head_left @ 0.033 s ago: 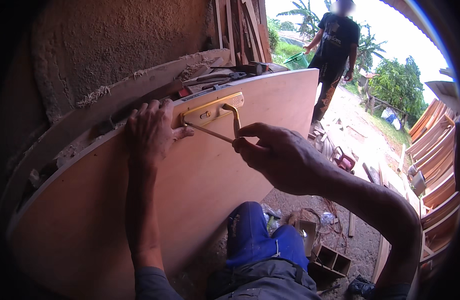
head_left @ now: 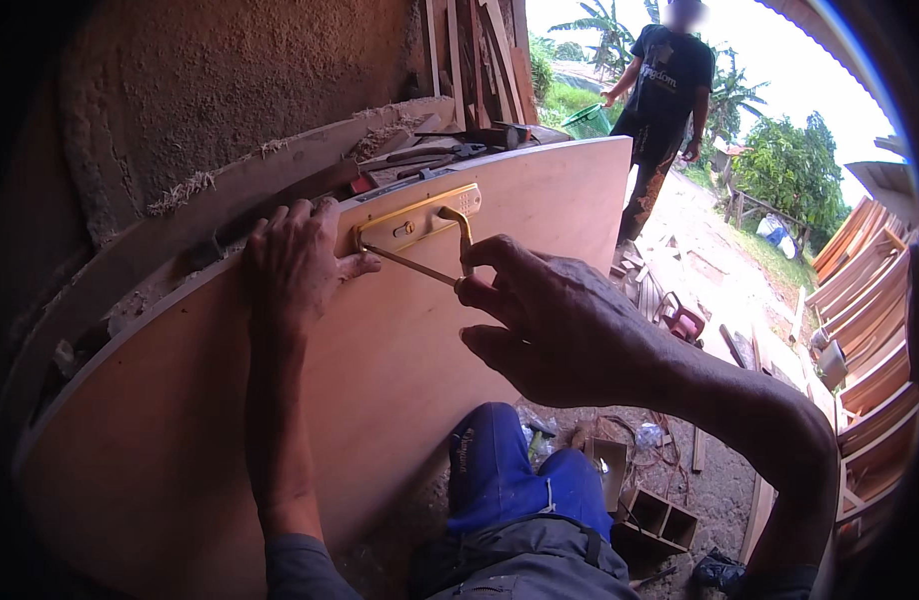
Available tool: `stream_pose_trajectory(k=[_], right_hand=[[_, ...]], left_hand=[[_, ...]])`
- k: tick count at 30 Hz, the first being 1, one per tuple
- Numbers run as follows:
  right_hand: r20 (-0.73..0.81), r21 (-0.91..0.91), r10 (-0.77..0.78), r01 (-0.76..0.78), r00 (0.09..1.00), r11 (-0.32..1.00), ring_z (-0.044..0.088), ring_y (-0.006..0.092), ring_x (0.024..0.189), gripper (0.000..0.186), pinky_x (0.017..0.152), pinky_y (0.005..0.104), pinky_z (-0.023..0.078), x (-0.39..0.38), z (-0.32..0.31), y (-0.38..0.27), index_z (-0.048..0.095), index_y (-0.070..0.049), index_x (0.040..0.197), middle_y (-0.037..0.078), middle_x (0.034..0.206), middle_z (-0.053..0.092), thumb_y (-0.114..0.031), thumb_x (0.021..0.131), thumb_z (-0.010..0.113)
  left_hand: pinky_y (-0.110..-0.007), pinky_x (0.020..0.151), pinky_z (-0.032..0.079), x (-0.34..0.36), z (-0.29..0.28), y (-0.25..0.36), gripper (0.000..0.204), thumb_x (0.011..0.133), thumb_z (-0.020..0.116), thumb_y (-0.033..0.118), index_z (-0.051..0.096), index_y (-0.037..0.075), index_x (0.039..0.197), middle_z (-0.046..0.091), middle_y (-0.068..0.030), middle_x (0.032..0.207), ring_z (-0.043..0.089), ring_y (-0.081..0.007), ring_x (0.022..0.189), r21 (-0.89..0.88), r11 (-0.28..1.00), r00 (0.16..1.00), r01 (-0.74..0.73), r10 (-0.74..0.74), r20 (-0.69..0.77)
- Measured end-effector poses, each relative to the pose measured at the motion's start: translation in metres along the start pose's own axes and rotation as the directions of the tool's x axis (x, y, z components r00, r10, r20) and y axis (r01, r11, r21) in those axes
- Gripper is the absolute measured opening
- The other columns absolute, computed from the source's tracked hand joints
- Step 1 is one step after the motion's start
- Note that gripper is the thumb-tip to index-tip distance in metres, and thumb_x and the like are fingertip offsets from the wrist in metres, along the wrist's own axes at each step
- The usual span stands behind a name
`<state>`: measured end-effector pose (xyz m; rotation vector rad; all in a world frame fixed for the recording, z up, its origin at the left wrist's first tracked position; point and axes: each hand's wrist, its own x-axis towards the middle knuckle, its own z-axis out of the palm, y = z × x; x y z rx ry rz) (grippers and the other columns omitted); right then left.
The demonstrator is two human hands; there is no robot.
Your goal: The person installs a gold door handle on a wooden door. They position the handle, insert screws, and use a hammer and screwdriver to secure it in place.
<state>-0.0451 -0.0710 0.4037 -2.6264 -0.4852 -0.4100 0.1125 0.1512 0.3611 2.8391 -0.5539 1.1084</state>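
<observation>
A pale wooden door (head_left: 400, 330) stands on its long edge before me. Fixed near its upper edge is a brass-coloured handle plate (head_left: 395, 224) with a keyhole cylinder and a curved lever handle (head_left: 464, 232). My left hand (head_left: 298, 255) grips the door's top edge, fingers over it and thumb on the face beside the plate's end. A screwdriver (head_left: 415, 266) points its tip at that same end of the plate. My right hand (head_left: 570, 320) holds the screwdriver's grip, index finger bent over it near the lever and thumb held apart below. The grip is mostly hidden.
Pliers (head_left: 468, 151) and other tools lie behind the door's top edge. A person (head_left: 670, 90) stands beyond the door's far end with a green container (head_left: 588, 122). A divided wooden box (head_left: 662, 517) sits by my knees. Wooden frames (head_left: 870, 370) lean at right.
My right thumb has come away from the screwdriver and dropped lower, opening the grasp. The view has shifted slightly; my left hand keeps its place on the door.
</observation>
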Motion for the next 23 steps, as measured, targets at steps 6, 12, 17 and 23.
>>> stream_pose_trajectory(k=[6,12,17,23], right_hand=[[0.196,-0.884,-0.581,0.399,0.790,0.244,0.054,0.0096,0.060,0.029,0.046,0.0263,0.047,-0.015,-0.016,0.008,0.067,0.001,0.119,0.008,0.096,0.064,-0.011,0.094,0.071],[0.161,0.486,0.385,-0.413,0.909,0.770,0.048,0.0041,0.046,0.035,0.042,0.0205,0.039,0.008,-0.031,0.008,0.070,-0.002,0.127,0.007,0.088,0.071,-0.026,0.101,0.069],[-0.114,-0.345,-0.280,0.226,0.953,0.911,0.064,0.0160,0.068,0.016,0.057,0.0304,0.055,-0.014,-0.001,-0.006,0.065,0.000,0.103,0.016,0.099,0.070,-0.010,0.092,0.072],[0.193,-0.895,-0.542,0.373,0.818,0.245,0.062,0.0152,0.065,0.027,0.049,0.0280,0.053,-0.018,0.003,-0.002,0.069,0.003,0.116,0.013,0.096,0.068,-0.008,0.092,0.071]], left_hand=[[-0.043,0.094,0.051,0.003,-0.004,0.010,0.083,0.066,0.080,0.069,0.067,0.006,0.118,0.072,-0.0100,0.109,0.069,-0.0254,0.108,0.012,0.999,0.999,-0.038,0.039,-0.020],[-0.043,0.093,0.052,0.001,0.003,0.007,0.079,0.065,0.080,0.069,0.069,0.007,0.112,0.073,-0.0102,0.106,0.069,-0.0257,0.106,0.008,0.998,0.995,-0.067,0.068,-0.079],[-0.042,0.093,0.053,0.005,0.002,0.003,0.077,0.065,0.080,0.070,0.071,0.007,0.110,0.073,-0.0100,0.104,0.069,-0.0261,0.105,0.005,0.998,0.995,-0.068,0.068,-0.073],[-0.042,0.093,0.053,-0.006,0.003,0.002,0.076,0.067,0.079,0.070,0.071,0.008,0.111,0.073,-0.0094,0.103,0.069,-0.0269,0.106,0.024,0.997,0.994,-0.067,0.069,-0.080]])
